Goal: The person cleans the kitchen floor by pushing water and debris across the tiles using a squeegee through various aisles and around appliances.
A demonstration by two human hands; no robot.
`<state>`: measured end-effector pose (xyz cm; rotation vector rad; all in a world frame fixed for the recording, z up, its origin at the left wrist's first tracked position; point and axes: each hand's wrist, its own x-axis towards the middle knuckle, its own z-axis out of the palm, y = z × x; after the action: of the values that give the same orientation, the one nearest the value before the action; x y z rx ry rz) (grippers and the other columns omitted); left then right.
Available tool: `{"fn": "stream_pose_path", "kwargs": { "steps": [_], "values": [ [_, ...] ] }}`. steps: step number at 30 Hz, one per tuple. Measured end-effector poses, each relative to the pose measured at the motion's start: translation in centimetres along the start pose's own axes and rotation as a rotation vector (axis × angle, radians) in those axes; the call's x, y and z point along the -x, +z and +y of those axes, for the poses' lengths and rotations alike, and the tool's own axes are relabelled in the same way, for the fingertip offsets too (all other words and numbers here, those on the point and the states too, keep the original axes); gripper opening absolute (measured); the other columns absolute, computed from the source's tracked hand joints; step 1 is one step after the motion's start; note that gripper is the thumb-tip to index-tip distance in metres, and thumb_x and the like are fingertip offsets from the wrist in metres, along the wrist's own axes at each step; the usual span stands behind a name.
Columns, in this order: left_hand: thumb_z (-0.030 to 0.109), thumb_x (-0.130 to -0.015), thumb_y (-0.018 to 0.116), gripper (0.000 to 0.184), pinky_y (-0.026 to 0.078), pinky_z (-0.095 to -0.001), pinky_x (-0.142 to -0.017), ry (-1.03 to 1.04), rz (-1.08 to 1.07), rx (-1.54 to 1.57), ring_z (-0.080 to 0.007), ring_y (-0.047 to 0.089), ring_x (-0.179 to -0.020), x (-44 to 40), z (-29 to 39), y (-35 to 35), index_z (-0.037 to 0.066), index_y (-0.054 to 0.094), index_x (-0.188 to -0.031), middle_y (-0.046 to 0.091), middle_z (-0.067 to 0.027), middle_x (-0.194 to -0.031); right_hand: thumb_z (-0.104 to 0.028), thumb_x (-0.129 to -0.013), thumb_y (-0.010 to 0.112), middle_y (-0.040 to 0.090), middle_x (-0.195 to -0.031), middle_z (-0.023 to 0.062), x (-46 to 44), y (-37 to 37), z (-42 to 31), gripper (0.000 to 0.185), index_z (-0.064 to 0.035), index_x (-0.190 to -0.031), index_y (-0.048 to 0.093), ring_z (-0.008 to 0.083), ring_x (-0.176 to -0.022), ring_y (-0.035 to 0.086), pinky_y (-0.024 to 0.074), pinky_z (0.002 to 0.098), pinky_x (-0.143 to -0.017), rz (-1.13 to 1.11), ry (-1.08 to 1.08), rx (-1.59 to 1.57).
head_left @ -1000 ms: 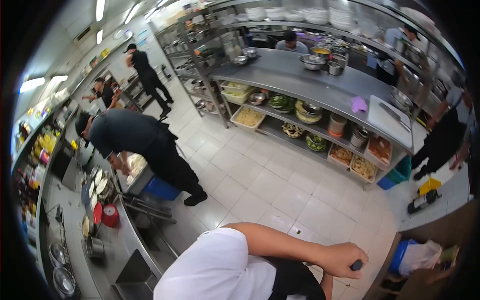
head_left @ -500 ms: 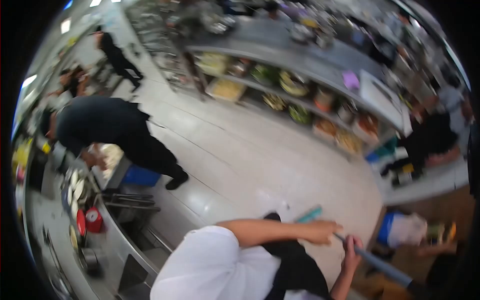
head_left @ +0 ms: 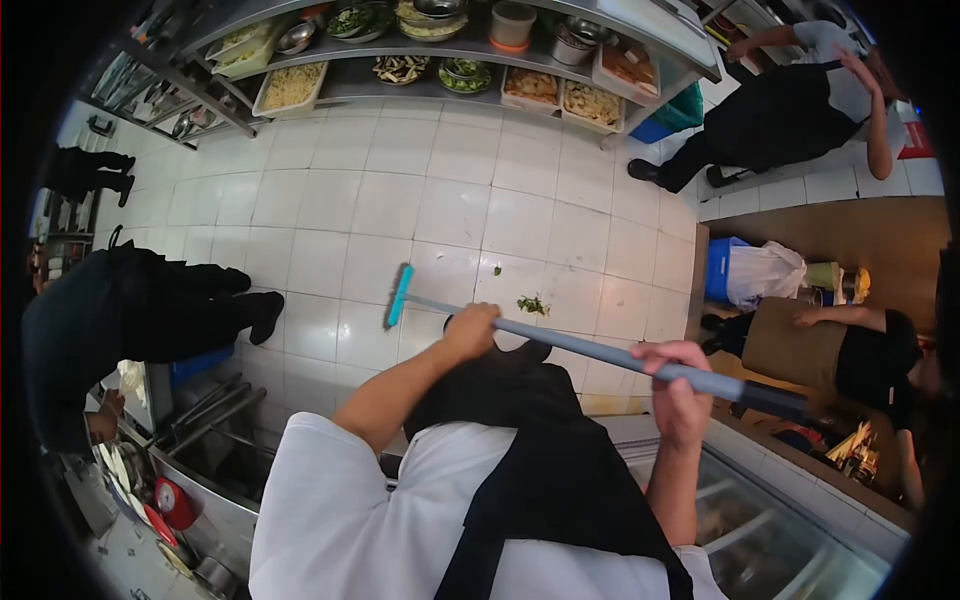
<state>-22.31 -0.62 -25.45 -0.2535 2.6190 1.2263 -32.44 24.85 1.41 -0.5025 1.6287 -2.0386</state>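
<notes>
Both my hands are on a long grey-handled broom (head_left: pixel 590 350) with a narrow teal head (head_left: pixel 400 296) and dark bristles. My left hand (head_left: pixel 472 331) is wrapped round the lower, thinner part of the pole. Higher up, near the black grip end, my right hand (head_left: pixel 676 388) closes round the thick grey part. The head rests on the white tiled floor (head_left: pixel 430 185), left of my feet. Green leafy scraps (head_left: pixel 533 305) lie on the tiles right of the broom head, and a smaller bit (head_left: pixel 497 270) lies beyond them.
Steel shelves (head_left: pixel 385 55) with food trays and bowls run along the far side. One person (head_left: pixel 150 305) bends over a counter at left. Another person (head_left: pixel 770 115) stands at far right, and a third (head_left: pixel 830 345) is beside a brown floor area. A glass-topped unit (head_left: pixel 770 530) is close at right.
My view has swung down and right, bringing the floor scraps into sight. The broom head now shows farther left, with both hands still on the pole. The person at upper right has raised an arm.
</notes>
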Motion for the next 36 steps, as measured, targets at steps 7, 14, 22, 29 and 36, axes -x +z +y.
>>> {"fn": "stream_pose_path", "kwargs": {
  "steps": [7,14,22,29,36],
  "values": [
    [0.005,-0.082,0.065,0.032,0.049,-0.0483,-0.095,-0.196,0.387,-0.025,-0.0405,0.061,-0.107,-1.8,0.1,-0.1,0.004,0.067,-0.114,0.066,-0.0211,-0.108,-0.021,-0.086,0.073,0.069,-0.104,0.0155,-1.6,1.6,3.2,0.033,0.0016,-0.108,0.063,0.0334,-0.115,0.061,0.0366,0.0518,-0.111,-0.105,-0.04,-0.078],
    [0.011,-0.081,0.066,0.014,0.053,-0.0485,-0.085,-0.04,0.133,-0.049,-0.0392,0.064,-0.094,-7.9,3.5,6.4,0.004,0.07,-0.091,0.066,-0.0217,-0.092,-0.01,-0.085,0.071,0.069,-0.089,0.0104,-1.1,-3.6,1.1,0.012,-0.0011,-0.092,0.068,0.0247,-0.097,0.064,0.0465,0.042,-0.099,-0.102,0.028,0.163],
    [0.012,-0.079,0.066,0.013,0.052,-0.0486,-0.082,0.129,-0.121,0.04,-0.0393,0.066,-0.09,-9.6,14.2,9.5,0.009,0.071,-0.09,0.07,-0.0177,-0.095,-0.034,-0.086,0.077,0.058,-0.063,0.0033,1.6,-7.0,-5.6,0.043,0.0039,-0.1,0.063,0.0181,-0.061,0.058,0.0493,0.0357,-0.068,-0.026,-0.21,0.184],
    [0.012,-0.08,0.065,0.017,0.052,-0.0501,-0.087,0.108,-0.13,-0.07,-0.0393,0.065,-0.102,-9.4,11.8,3.1,0.009,0.071,-0.096,0.069,-0.0185,-0.104,-0.042,-0.082,0.081,0.056,-0.062,0.0007,0.8,-6.0,-5.7,0.064,0.0077,-0.115,0.057,0.0176,-0.059,0.058,0.0491,0.039,-0.075,-0.166,-0.354,-0.038],
    [0.02,-0.081,0.071,0.026,0.051,-0.0478,-0.089,0.057,0.156,-0.147,-0.0387,0.064,-0.103,-8.9,6.3,-0.3,0.006,0.072,-0.103,0.069,-0.0193,-0.105,-0.011,-0.084,0.073,0.065,-0.077,0.0068,-1.2,-1.9,3.1,0.023,-0.0027,-0.106,0.071,0.0188,-0.075,0.063,0.0515,0.036,-0.08,-0.164,-0.123,0.369]
  ]
}}
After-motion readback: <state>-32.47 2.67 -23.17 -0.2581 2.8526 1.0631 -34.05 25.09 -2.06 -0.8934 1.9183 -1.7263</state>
